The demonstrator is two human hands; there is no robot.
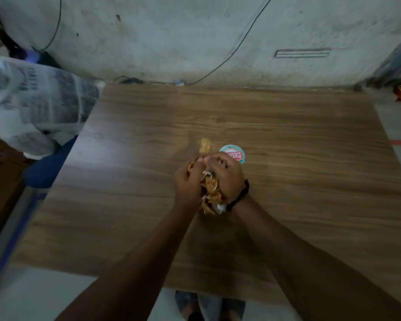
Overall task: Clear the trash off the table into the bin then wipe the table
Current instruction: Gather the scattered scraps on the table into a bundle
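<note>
Trash-gathering step: both hands meet over mid-table, right hand (226,174) and left hand (188,181) curled round a crumpled wrapper bundle (210,193). Just beyond, a round lid (232,153) lies on the wooden table (310,158). Next, probably, that lid wants collecting before binning.
</note>
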